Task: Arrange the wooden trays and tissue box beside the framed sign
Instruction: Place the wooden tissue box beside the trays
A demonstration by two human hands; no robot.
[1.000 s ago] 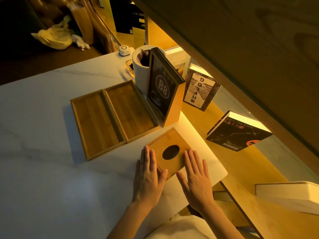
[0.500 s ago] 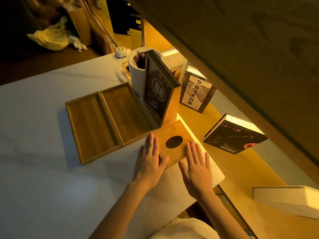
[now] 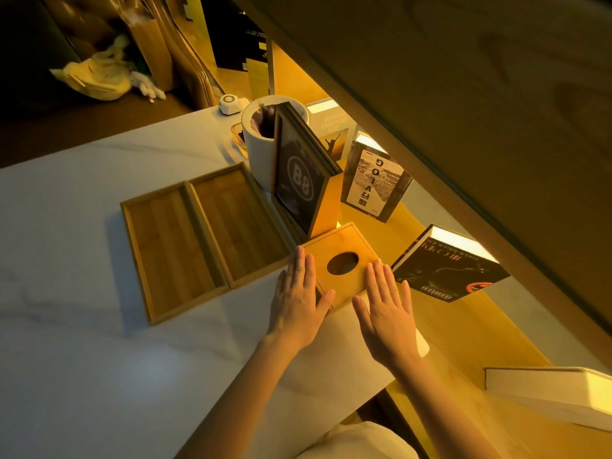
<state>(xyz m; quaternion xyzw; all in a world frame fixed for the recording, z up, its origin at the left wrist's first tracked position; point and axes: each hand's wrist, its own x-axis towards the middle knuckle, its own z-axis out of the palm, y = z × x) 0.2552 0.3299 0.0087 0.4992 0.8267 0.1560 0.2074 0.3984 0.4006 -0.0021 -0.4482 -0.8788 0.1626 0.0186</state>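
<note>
Both hands flat against the wooden tissue box at the foot of the framed sign.

The left hand (image 3: 298, 301) lies open, fingers straight, pressed to the near-left side of the tissue box (image 3: 341, 260); the right hand (image 3: 389, 313) is spread wide at its near-right edge. The box sits on the marble bench (image 3: 82, 376), touching the base of the B8 framed sign (image 3: 299, 187). Two wooden trays (image 3: 205, 240) lie side by side, just left of the sign.
</note>
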